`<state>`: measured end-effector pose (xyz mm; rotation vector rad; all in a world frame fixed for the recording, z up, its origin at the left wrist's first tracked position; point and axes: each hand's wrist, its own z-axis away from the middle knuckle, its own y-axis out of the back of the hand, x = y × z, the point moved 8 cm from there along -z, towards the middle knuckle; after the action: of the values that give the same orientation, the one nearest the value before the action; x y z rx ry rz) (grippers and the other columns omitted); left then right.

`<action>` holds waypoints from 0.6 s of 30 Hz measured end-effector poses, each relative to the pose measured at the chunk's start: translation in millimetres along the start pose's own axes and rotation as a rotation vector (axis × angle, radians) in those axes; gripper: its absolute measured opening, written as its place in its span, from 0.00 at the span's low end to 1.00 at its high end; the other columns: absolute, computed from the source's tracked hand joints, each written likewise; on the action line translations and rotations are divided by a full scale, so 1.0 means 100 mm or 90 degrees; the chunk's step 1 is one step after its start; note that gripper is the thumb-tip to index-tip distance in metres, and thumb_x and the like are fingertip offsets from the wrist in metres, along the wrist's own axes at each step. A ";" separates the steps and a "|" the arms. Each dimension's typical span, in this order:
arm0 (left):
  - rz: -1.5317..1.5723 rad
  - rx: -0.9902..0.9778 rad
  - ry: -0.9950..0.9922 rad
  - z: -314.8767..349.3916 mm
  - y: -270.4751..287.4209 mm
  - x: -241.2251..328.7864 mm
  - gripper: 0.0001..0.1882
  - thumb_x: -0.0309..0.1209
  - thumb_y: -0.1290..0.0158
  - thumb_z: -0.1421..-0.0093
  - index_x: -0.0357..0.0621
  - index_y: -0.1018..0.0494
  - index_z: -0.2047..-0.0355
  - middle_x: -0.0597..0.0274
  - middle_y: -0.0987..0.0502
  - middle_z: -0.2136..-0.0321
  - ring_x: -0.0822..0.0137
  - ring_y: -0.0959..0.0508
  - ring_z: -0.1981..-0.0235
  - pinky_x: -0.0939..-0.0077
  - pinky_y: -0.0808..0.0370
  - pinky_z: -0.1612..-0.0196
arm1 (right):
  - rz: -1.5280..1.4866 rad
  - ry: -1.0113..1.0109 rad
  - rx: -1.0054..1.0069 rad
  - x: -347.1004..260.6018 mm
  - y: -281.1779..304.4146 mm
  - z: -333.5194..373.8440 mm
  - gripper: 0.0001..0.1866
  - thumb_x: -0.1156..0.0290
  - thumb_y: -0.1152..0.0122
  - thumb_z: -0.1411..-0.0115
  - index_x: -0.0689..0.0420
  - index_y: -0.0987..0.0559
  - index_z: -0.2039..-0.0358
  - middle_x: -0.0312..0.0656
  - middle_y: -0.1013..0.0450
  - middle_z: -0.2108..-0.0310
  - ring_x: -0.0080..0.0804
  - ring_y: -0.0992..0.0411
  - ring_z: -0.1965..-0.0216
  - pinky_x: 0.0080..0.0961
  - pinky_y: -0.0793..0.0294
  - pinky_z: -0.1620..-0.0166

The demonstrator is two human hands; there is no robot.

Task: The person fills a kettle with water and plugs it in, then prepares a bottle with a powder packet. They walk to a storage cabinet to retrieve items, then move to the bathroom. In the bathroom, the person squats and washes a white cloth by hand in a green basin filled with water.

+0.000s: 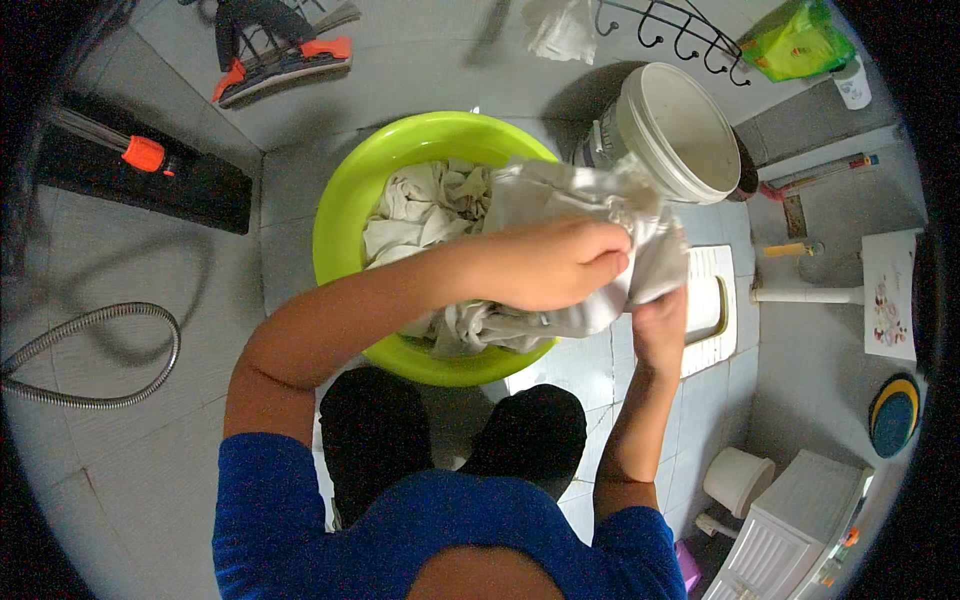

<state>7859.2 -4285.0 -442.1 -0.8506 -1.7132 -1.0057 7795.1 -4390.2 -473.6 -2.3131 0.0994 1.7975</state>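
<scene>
A large yellow-green basin (pixel 335 235) stands on the floor in front of my knees. Crumpled whitish cloth (pixel 420 205) lies in it. Over the basin's right side I hold up a white cloth (pixel 655 250), part of which trails back toward the pile. My left hand (pixel 575 262) reaches across the basin, its fingers curled closed on the gathered cloth. Lower and further right, my right hand (pixel 660 330) grips the cloth's lower edge, its fingers partly hidden behind the fabric. The cloth's upper part is slightly blurred.
A white bucket (pixel 690 135) stands beyond the basin at the right, near a squat toilet (pixel 712 310). A metal hose (pixel 165 365) hangs at the left. A black hook rack (pixel 680 30) is on the far wall; a white drawer unit (pixel 790 520) stands at lower right.
</scene>
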 end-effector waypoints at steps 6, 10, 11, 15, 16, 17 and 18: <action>0.056 0.028 0.049 0.15 -0.14 -0.53 0.09 0.28 0.57 0.43 0.34 0.32 0.69 0.55 0.27 0.76 0.68 0.26 0.76 0.75 0.30 0.71 | 0.202 -0.220 0.211 0.39 0.18 0.37 0.40 0.76 0.31 0.63 0.61 0.43 0.50 0.43 0.36 0.57 0.30 0.36 0.57 0.23 0.36 0.54; 0.450 0.357 0.173 0.53 0.39 -1.35 0.09 0.22 0.56 0.45 0.32 0.32 0.64 0.54 0.27 0.70 0.65 0.23 0.71 0.78 0.25 0.67 | 0.137 -0.342 0.296 0.52 0.45 0.74 0.35 0.79 0.32 0.63 0.60 0.38 0.53 0.42 0.35 0.61 0.29 0.35 0.60 0.22 0.32 0.58; 0.376 0.406 0.231 0.70 0.46 -1.73 0.12 0.22 0.54 0.46 0.32 0.34 0.61 0.55 0.27 0.71 0.67 0.24 0.73 0.78 0.26 0.69 | 0.081 -0.324 0.297 0.53 0.44 0.81 0.35 0.80 0.33 0.63 0.60 0.39 0.53 0.41 0.35 0.61 0.29 0.35 0.61 0.22 0.32 0.59; 0.104 0.060 0.585 1.08 -0.19 -2.81 0.35 0.33 0.43 0.53 0.38 0.45 0.46 0.55 0.30 0.62 0.69 0.27 0.66 0.78 0.28 0.67 | -0.041 -0.275 0.318 0.47 0.59 1.11 0.37 0.79 0.35 0.62 0.60 0.42 0.50 0.43 0.37 0.58 0.32 0.36 0.57 0.26 0.34 0.55; 0.076 0.062 0.622 1.15 -0.33 -2.93 0.41 0.35 0.43 0.54 0.41 0.51 0.43 0.52 0.35 0.53 0.66 0.31 0.57 0.74 0.29 0.61 | -0.069 -0.261 0.332 0.46 0.62 1.15 0.37 0.78 0.35 0.62 0.60 0.42 0.50 0.43 0.37 0.57 0.32 0.36 0.57 0.27 0.35 0.54; 0.156 0.012 0.612 1.12 -0.55 -3.01 0.44 0.36 0.42 0.55 0.42 0.54 0.42 0.52 0.42 0.47 0.64 0.36 0.51 0.72 0.32 0.56 | -0.098 -0.247 0.345 0.47 0.63 1.16 0.38 0.78 0.35 0.62 0.60 0.43 0.50 0.44 0.37 0.57 0.33 0.37 0.56 0.27 0.35 0.53; 0.183 0.010 0.592 1.01 -0.67 -2.87 0.38 0.35 0.42 0.55 0.41 0.47 0.45 0.54 0.36 0.51 0.64 0.32 0.55 0.72 0.33 0.55 | -0.068 -0.255 0.356 0.50 0.67 1.19 0.38 0.76 0.34 0.61 0.62 0.42 0.50 0.44 0.37 0.57 0.34 0.36 0.56 0.28 0.36 0.52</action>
<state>7853.8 -4250.3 -751.4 -0.4672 -0.7823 -0.9640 7682.7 -4426.9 -557.5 -1.5295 0.3550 1.8427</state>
